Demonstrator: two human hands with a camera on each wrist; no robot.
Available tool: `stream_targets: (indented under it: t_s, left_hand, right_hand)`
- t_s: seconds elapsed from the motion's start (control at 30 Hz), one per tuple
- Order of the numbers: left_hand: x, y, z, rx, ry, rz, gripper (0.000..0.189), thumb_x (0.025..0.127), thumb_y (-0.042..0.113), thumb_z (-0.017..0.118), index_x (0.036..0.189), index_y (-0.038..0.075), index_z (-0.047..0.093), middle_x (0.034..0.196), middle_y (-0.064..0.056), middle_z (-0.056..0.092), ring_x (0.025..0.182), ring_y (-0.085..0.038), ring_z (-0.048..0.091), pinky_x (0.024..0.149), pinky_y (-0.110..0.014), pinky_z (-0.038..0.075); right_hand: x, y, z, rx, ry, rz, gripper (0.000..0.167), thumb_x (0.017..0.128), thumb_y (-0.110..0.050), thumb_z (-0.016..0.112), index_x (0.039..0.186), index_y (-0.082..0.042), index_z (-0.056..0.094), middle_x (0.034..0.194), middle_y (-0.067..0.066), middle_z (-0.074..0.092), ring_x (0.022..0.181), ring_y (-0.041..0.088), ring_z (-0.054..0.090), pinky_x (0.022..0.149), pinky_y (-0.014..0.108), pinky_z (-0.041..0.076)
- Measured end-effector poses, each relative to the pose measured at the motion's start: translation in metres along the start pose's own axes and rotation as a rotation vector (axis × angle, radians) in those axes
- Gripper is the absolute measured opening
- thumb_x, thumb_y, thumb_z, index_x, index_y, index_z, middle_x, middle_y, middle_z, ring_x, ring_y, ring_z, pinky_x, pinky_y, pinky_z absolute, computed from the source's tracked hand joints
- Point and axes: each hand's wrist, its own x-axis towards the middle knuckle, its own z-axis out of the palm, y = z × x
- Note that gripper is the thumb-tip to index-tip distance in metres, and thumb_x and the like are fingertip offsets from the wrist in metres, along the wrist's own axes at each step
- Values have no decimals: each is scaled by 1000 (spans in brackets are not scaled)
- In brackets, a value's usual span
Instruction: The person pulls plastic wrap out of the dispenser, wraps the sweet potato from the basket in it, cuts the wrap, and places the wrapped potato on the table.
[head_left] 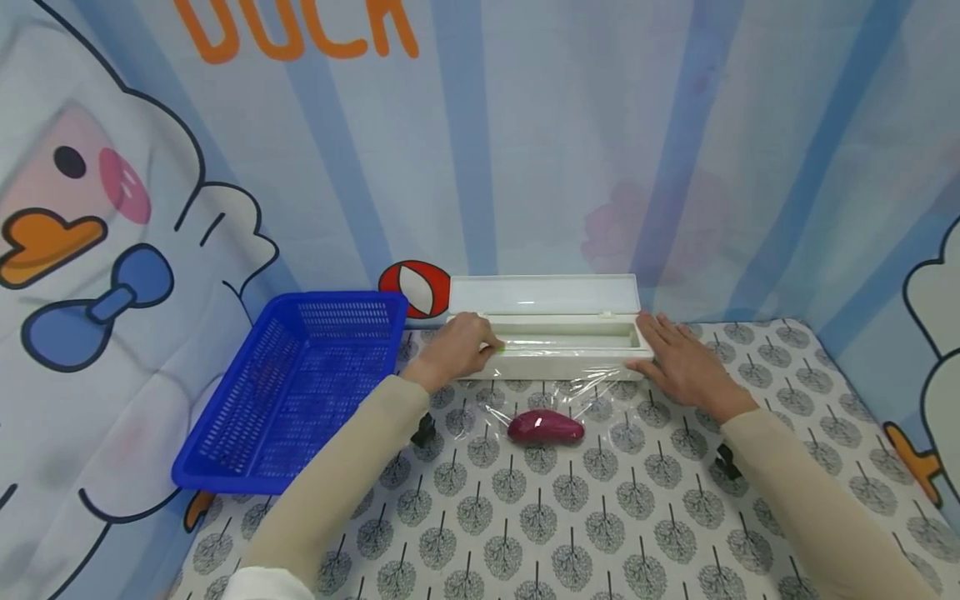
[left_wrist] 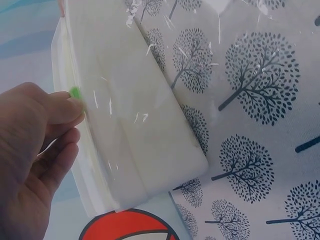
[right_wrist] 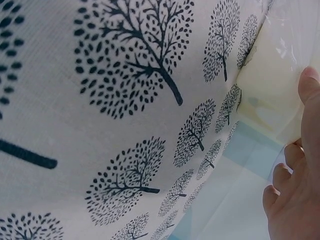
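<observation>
A white cling film dispenser (head_left: 555, 365) lies on the table with its lid (head_left: 543, 294) raised. My left hand (head_left: 459, 346) pinches a small green slider cutter (left_wrist: 75, 93) between thumb and fingers, toward the left of the dispenser's front edge. The right hand (head_left: 686, 362) rests against the dispenser's right end, its fingers extended and its thumb on the front face. Clear cling film (head_left: 487, 414) comes over the front of the dispenser and spreads onto the cloth. A glossy purple-red, elongated vegetable (head_left: 546, 427) lies in front of the dispenser, at the film.
A blue plastic basket (head_left: 300, 417) with slotted walls stands to the left of the dispenser. The tablecloth (head_left: 540, 517) is white with printed dark trees. A curtain (head_left: 540, 150) with cartoon prints hangs directly behind the table.
</observation>
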Motion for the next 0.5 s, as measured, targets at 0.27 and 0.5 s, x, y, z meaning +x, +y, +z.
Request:
stream_targets:
  t_s: [0.27, 0.5]
  left_hand:
    - [-4, -5, -5, -9, 2, 1, 19, 99, 9, 75, 117, 10, 82, 106, -7, 82, 87, -17, 72, 74, -27, 53]
    - [-8, -9, -6, -23, 8, 7, 17, 100, 10, 75, 115, 9, 83, 104, -8, 81, 90, -20, 73, 77, -28, 56]
  right_hand:
    - [-1, 0, -3, 4, -4, 3, 85, 112, -50, 51, 169, 3, 16, 175, 27, 17, 161, 49, 18, 132, 63, 14]
    - [0, 0, -1, 2, 12, -5, 84, 111, -49, 52, 168, 3, 18, 175, 27, 19, 160, 50, 20, 131, 64, 15]
